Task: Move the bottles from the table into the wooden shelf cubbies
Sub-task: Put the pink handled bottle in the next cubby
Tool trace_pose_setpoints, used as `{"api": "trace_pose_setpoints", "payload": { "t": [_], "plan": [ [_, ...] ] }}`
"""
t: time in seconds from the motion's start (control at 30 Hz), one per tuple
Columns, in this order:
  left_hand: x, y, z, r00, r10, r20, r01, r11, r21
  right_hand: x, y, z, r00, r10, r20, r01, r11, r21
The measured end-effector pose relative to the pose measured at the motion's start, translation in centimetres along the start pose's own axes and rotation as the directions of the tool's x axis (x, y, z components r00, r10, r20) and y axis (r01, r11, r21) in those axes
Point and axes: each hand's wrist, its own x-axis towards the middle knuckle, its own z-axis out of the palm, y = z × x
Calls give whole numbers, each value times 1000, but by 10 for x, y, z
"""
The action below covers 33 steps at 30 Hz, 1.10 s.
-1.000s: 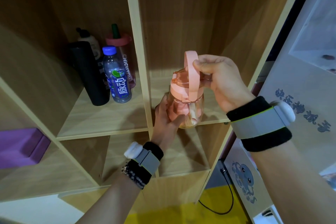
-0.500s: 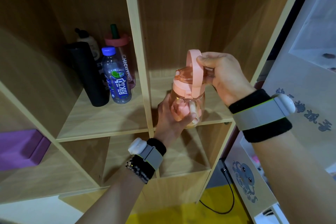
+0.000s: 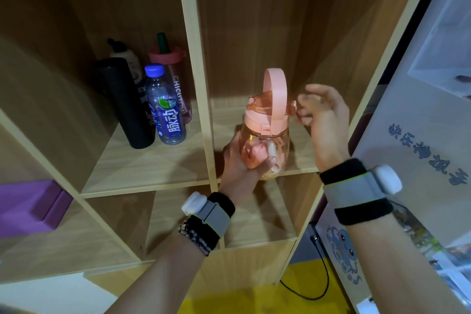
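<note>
A round pink bottle (image 3: 267, 120) with a pink lid and an upright loop handle is at the front edge of the right cubby (image 3: 254, 115) of the wooden shelf. My left hand (image 3: 244, 160) grips its clear belly from below. My right hand (image 3: 323, 115) hovers just right of the lid, fingers loosely curled and blurred, holding nothing. In the left cubby (image 3: 142, 160) stand a black flask (image 3: 125, 102), a blue-capped water bottle (image 3: 167, 107), a pink-lidded bottle (image 3: 175, 76) and a small pale bottle (image 3: 125, 56) behind.
A vertical divider (image 3: 196, 71) separates the two cubbies. A purple block (image 3: 28, 204) lies in a lower left cubby. A white panel (image 3: 420, 135) with printed characters stands right of the shelf. A black cable (image 3: 318, 283) runs over the yellow floor below.
My right hand has let go of the pink bottle's handle and drawn back to the right. The bottle has sunk slightly toward the right cubby's floor, still held by my left hand.
</note>
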Motion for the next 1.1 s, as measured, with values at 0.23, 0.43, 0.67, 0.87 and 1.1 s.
{"api": "trace_pose_setpoints", "payload": {
  "t": [0.23,0.43,0.67,0.87,1.1],
  "plan": [
    [-19,23,-6,998,-57,8,57,997,54,-41,75,-10,986,87,142,-33,939,-342],
    [-31,30,-7,1000,-9,7,8,980,199,-52,95,-7,966,82,244,30,906,-423],
    [-33,28,-5,1000,-11,3,10,981,195,-48,104,-2,973,-29,230,133,882,-452],
    [-25,27,1,999,-36,-7,37,987,157,-38,112,4,978,-46,202,139,869,-476],
    [-10,21,10,1000,-4,11,3,995,98,-22,121,9,979,-32,203,128,871,-475]
  ]
}}
